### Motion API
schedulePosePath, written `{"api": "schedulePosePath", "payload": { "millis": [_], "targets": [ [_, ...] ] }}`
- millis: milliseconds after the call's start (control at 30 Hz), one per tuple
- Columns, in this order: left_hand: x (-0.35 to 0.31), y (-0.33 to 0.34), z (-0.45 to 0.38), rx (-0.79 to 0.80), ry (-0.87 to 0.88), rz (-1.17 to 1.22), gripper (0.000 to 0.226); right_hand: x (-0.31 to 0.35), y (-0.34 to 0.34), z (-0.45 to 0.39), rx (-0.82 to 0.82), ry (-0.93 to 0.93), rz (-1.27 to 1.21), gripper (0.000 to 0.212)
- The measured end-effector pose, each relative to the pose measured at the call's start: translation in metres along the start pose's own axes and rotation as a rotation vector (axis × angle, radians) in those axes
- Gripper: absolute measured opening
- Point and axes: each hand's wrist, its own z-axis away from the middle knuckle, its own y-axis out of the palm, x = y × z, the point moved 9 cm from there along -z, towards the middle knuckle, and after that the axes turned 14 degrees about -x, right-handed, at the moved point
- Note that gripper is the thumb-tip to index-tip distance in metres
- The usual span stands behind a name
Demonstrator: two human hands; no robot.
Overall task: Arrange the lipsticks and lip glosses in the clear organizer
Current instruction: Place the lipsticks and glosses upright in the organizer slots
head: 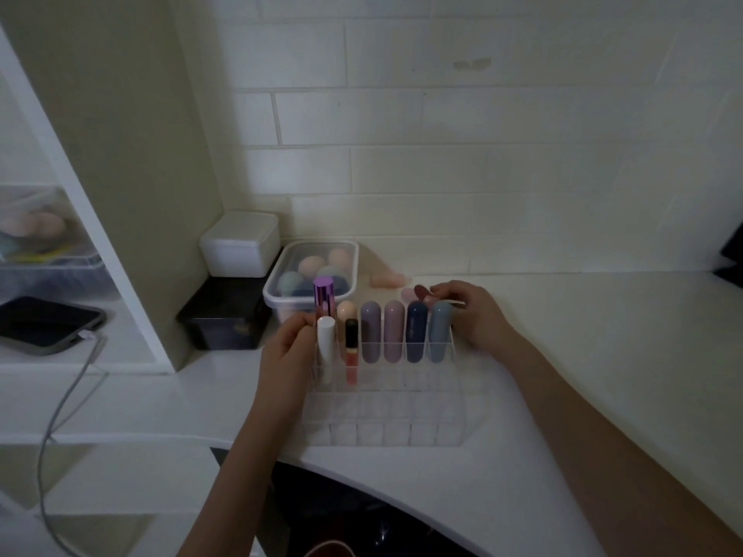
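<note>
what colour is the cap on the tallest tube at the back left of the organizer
Metallic purple cap, seen best in the head view, standing above the other tubes in the organizer.

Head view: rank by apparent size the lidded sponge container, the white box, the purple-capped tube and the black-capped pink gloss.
Largest to smallest as they look:
1. lidded sponge container
2. white box, though it sits farther back, so its true size against the container is unsure
3. black-capped pink gloss and purple-capped tube: not ranked, since a hand hides the tube's lower part
</note>
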Motion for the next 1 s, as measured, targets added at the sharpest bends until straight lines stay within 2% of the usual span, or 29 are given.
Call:
{"api": "schedulePosePath", "payload": {
  "millis": [67,300,367,500,833,1000],
  "targets": [
    [0.000,0.000,0.000,-0.007,-0.004,0.001,0.026,0.002,-0.004,-0.001,0.009,0.010,-0.048,0.027],
    [-0.005,0.001,0.003,0.003,-0.009,0.025,0.033,-0.003,-0.011,-0.004,-0.017,0.090,-0.189,0.022],
    [-0.003,0.001,0.003,0.002,-0.019,0.025,0.026,-0.007,-0.011,-0.006,-0.028,0.128,-0.232,0.020],
    [-0.004,0.001,0.004,-0.007,-0.021,0.007,0.025,-0.008,-0.012,-0.005,-0.046,0.169,-0.291,0.022],
    [-0.005,0.001,0.005,-0.005,-0.020,0.004,0.025,-0.011,-0.017,-0.006,-0.121,0.245,-0.365,0.013],
    [-0.005,0.000,0.005,0.006,-0.005,0.004,0.025,-0.005,-0.011,0.000,-0.024,0.177,-0.272,0.024]
  ]
}}
